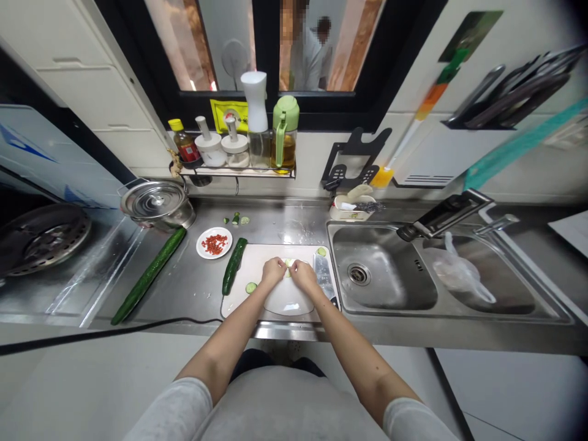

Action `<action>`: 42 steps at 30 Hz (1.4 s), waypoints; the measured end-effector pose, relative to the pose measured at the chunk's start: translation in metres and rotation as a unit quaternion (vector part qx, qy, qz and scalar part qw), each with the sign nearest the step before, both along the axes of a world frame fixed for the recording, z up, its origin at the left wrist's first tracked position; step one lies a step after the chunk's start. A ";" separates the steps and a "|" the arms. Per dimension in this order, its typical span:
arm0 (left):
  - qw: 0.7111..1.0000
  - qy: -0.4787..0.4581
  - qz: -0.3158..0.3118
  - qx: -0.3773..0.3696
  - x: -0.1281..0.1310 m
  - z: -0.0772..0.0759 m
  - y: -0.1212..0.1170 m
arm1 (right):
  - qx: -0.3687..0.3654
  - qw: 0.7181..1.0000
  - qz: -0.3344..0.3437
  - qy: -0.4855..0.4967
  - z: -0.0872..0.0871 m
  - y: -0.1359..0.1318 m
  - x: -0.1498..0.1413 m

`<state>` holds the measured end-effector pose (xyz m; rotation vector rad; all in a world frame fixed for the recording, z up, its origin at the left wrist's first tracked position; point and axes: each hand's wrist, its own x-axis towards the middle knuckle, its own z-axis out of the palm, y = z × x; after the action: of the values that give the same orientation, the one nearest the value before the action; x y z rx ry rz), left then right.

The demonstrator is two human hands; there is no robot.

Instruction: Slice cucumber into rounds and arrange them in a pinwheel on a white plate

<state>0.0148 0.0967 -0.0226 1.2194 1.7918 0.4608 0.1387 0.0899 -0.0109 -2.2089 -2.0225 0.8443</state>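
Steel kitchen counter (202, 303), cutting board (253, 260) along its front edge. Cucumber slices (288, 267) mid-board, at the white plate's (291, 304) far rim; left hand (274, 271) and right hand (303, 275) both grip them, fingertips pinched. Probably light, wet, slippery, crisp but snappable; best held lightly by the peel edge, not the seedy middle.

Looks from the person's head, forward and steeply down over the shirt front (275, 404); set close above the table (197, 291), reaching widely from the pan (41, 239) at left to the sink (388, 291) at right, and up to the window (266, 37).
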 end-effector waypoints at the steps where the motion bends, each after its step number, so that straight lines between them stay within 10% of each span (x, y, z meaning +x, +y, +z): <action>1: 0.999 0.033 -0.010 0.015 0.000 0.001 -0.002 | -0.004 1.000 0.002 -0.005 0.001 0.000 -0.001; 11: 0.942 0.187 -0.233 0.156 -0.009 0.013 -0.012 | -0.016 1.000 0.008 -0.017 0.003 -0.003 -0.002; 42: 0.946 0.202 -0.189 0.171 -0.010 0.002 -0.015 | -0.019 0.997 0.036 -0.059 0.007 -0.025 -0.011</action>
<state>0.0050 0.0820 -0.0201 1.9726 1.7897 0.3198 0.1277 0.0651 -0.0034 -2.2697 -2.1692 0.7830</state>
